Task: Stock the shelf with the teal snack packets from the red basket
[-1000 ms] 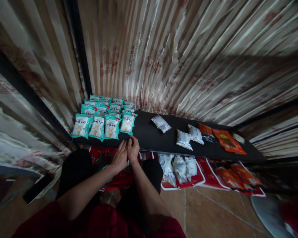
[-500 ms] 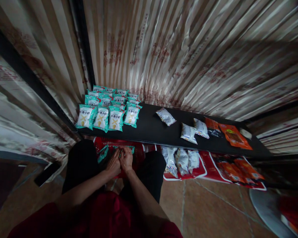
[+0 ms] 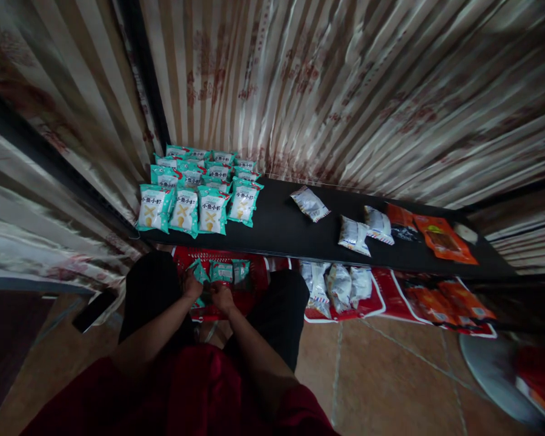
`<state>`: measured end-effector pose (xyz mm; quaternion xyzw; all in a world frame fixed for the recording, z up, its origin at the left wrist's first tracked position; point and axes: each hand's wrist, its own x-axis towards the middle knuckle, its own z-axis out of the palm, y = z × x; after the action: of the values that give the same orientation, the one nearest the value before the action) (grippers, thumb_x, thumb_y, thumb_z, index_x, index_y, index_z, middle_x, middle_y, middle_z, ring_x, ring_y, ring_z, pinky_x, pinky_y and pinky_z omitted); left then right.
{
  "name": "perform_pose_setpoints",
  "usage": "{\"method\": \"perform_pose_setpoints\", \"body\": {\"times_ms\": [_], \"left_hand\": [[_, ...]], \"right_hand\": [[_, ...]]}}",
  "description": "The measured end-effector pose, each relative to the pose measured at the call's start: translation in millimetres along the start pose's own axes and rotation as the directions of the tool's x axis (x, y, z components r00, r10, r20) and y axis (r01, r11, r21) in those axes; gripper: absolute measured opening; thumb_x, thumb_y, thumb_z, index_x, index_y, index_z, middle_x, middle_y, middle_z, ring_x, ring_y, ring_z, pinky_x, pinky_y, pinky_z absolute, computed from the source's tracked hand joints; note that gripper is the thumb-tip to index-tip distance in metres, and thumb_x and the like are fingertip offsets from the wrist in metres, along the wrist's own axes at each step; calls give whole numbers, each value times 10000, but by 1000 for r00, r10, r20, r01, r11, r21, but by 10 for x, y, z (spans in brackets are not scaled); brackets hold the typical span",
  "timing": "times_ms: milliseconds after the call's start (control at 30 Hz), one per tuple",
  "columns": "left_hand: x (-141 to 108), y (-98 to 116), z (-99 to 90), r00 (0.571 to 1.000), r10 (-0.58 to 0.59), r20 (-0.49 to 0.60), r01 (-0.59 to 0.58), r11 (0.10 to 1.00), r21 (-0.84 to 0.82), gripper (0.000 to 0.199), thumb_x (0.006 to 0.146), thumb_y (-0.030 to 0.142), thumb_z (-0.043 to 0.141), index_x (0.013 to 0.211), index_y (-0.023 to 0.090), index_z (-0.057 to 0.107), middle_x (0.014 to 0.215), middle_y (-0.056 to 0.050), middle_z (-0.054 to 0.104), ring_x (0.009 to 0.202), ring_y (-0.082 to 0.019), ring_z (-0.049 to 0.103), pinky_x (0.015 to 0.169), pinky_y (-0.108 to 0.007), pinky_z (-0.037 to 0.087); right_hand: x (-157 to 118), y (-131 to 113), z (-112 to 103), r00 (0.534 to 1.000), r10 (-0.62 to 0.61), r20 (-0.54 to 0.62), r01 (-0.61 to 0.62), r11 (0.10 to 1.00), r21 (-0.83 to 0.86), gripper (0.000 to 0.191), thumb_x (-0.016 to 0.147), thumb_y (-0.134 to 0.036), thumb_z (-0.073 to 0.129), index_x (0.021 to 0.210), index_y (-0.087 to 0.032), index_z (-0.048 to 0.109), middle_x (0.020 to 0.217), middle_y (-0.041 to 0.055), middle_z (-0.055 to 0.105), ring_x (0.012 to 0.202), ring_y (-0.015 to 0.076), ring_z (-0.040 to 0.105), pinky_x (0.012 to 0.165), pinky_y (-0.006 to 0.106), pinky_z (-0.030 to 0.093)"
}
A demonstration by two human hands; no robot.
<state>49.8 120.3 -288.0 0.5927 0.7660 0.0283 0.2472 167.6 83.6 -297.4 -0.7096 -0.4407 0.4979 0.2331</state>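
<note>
Between my knees, a red plastic basket [image 3: 257, 275] holds several teal-and-white snack packets. My left hand [image 3: 191, 286] is inside it at the left, its fingers closed on a teal snack packet [image 3: 200, 271]. Beside it, my right hand [image 3: 222, 298] has curled fingers just below another teal packet [image 3: 220, 271]; whatever they grip is hidden. One more teal packet [image 3: 240, 270] lies to the right in the basket. Above, on the black shelf [image 3: 277, 227], teal-and-white packets [image 3: 212, 210] stand in rows at the left end.
Silver-white packets [image 3: 309, 204] lie mid-shelf, with orange packets [image 3: 445, 238] and a pale round object [image 3: 465, 233] farther right. Below the shelf, more red baskets hold white packets [image 3: 339, 287] and orange packets [image 3: 436, 303]. Striped curtain [image 3: 272, 91] encloses the back and sides.
My hands were together over the basket; they have moved apart and lower into it, left hand onto a packet. More teal packets in the basket show. The view has shifted slightly.
</note>
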Motion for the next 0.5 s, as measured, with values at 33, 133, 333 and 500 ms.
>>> {"method": "perform_pose_setpoints", "body": {"times_ms": [33, 133, 333, 500], "left_hand": [[28, -14, 15, 1000, -6, 10, 6, 1000, -1, 517, 696, 48, 497, 1210, 100, 513, 1199, -174, 601, 1190, -263, 519, 991, -405, 413], [68, -38, 33, 999, -8, 32, 8, 1000, -3, 503, 711, 33, 468, 1199, 137, 535, 1188, -143, 618, 1143, -234, 557, 964, -365, 433], [-13, -5, -24, 996, 39, 84, -39, 999, 0, 466, 771, 89, 461, 1221, 179, 541, 1185, -114, 626, 1077, -220, 590, 915, -342, 451], [-216, 86, -62, 976, 204, 82, -209, 976, 58, 490, 792, 85, 425, 1264, 187, 511, 1322, -102, 530, 1219, -228, 472, 1015, -390, 368]], "right_hand": [[1, 16, 4, 1000, 18, 0, -18, 1000, -1, 159, 678, -99, 581, 703, -229, 669, 736, 23, 697, 826, 207, 649, 779, 297, 461], [8, 56, 10, 998, 65, -4, -65, 998, -4, 154, 688, -108, 578, 727, -223, 673, 757, 17, 696, 838, 193, 645, 788, 286, 464], [46, 78, 4, 995, 100, 13, -100, 992, 78, 104, 721, -146, 570, 722, -195, 661, 715, 8, 677, 761, 171, 641, 755, 275, 468], [55, 32, -45, 998, 68, -15, -64, 977, 205, 171, 776, -323, 561, 699, -193, 641, 650, 1, 644, 730, 165, 618, 726, 273, 476]]}}
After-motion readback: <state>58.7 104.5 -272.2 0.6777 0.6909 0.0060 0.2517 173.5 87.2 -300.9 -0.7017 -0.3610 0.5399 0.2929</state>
